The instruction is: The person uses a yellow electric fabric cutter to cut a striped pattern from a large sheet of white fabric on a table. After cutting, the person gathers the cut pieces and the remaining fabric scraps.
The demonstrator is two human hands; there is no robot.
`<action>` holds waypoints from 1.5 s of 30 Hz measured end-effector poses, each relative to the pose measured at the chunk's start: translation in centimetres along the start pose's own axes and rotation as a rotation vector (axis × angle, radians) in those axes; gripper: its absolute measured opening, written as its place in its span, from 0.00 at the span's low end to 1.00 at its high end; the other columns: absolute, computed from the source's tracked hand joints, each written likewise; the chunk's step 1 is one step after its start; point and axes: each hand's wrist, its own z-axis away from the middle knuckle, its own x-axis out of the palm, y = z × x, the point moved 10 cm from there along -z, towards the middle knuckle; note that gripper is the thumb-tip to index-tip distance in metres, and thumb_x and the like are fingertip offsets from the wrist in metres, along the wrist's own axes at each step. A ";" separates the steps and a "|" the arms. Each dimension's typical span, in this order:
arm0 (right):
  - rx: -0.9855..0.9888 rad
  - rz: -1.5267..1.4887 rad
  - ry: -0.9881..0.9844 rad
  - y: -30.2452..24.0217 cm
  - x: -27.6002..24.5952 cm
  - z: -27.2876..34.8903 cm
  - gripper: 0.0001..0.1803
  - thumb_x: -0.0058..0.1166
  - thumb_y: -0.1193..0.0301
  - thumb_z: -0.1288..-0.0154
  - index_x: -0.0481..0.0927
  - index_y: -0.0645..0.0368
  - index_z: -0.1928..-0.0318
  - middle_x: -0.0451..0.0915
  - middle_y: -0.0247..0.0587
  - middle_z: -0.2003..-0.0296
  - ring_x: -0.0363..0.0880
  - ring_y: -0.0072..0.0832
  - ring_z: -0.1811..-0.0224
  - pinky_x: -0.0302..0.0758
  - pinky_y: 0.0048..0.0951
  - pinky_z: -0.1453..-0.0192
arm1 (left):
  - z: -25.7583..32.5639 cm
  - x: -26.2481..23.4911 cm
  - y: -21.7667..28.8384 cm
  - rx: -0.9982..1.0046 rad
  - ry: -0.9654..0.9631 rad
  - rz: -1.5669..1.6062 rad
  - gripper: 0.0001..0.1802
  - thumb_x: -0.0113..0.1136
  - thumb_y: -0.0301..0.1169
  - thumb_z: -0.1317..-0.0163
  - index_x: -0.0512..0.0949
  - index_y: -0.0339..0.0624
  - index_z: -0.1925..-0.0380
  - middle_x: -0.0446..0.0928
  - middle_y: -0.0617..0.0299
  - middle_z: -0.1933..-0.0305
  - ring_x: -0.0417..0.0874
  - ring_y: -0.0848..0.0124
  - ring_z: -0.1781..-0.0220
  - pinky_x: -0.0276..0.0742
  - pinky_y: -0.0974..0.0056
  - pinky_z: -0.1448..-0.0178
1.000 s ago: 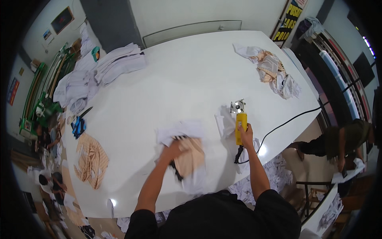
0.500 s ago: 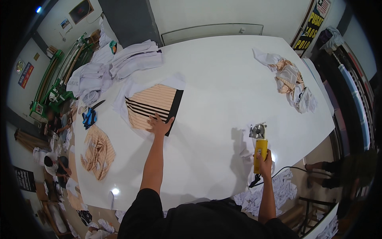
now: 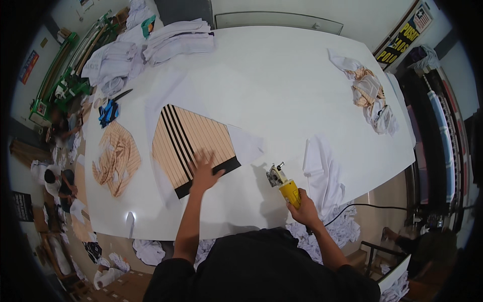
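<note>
A peach fabric piece (image 3: 198, 131) with thin stripes, bold black bands and a black strip along its near edge lies on the white table (image 3: 271, 75). White cloth (image 3: 245, 140) shows from under it. My left hand (image 3: 204, 170) rests on its near part, fingers spread and slightly blurred. In my right hand (image 3: 306, 209) is a yellow handheld electric rotary cloth cutter (image 3: 289, 191), its round blade head pointing up and left, raised over the table. Its black cord (image 3: 372, 205) runs off to the right. Beside the cutter lies a long white cloth piece (image 3: 322, 168).
Stacked white cloth (image 3: 178, 43) lies at the far left, near black-handled scissors (image 3: 122, 94) and a blue cloth (image 3: 108, 112). Crumpled peach scraps (image 3: 116, 160) lie left; mixed scraps (image 3: 371, 93) lie far right. Cloth offcuts (image 3: 347, 224) heap below the near edge. People (image 3: 63, 183) sit at left.
The striped piece has turned so its black strip faces me. My right hand has brought the cutter leftward, toward the piece, and tilted it. The view has shifted too.
</note>
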 end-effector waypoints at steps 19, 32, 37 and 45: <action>-0.057 0.215 -0.115 -4.0 7.4 1.5 0.35 0.62 0.60 0.32 0.62 0.66 0.34 0.80 0.71 0.49 0.83 0.67 0.52 0.81 0.57 0.50 | 6.5 -0.7 -8.2 -0.299 -0.134 -0.055 0.60 0.75 0.61 0.47 0.53 0.64 0.17 0.34 0.46 0.12 0.33 0.36 0.13 0.35 0.19 0.22; -0.128 0.249 -0.140 -7.9 8.5 -4.4 0.33 0.59 0.60 0.30 0.60 0.66 0.37 0.78 0.72 0.51 0.83 0.68 0.57 0.81 0.60 0.54 | 7.0 0.5 -10.7 -0.327 -0.097 0.054 0.65 0.80 0.60 0.54 0.53 0.67 0.18 0.34 0.48 0.12 0.30 0.37 0.13 0.35 0.15 0.24; -0.124 0.257 -0.142 -7.9 8.3 -4.9 0.34 0.61 0.62 0.32 0.60 0.67 0.36 0.80 0.74 0.53 0.83 0.68 0.55 0.81 0.57 0.52 | 6.9 0.7 -10.7 -0.346 -0.105 0.046 0.65 0.80 0.58 0.54 0.53 0.69 0.18 0.33 0.52 0.11 0.29 0.38 0.13 0.33 0.18 0.22; -0.135 0.242 -0.140 -8.5 8.9 -5.8 0.34 0.61 0.62 0.32 0.60 0.67 0.37 0.80 0.75 0.55 0.83 0.69 0.57 0.80 0.59 0.53 | 7.0 0.7 -10.6 -0.321 -0.064 0.057 0.64 0.81 0.57 0.55 0.55 0.66 0.18 0.33 0.49 0.12 0.31 0.36 0.13 0.34 0.15 0.24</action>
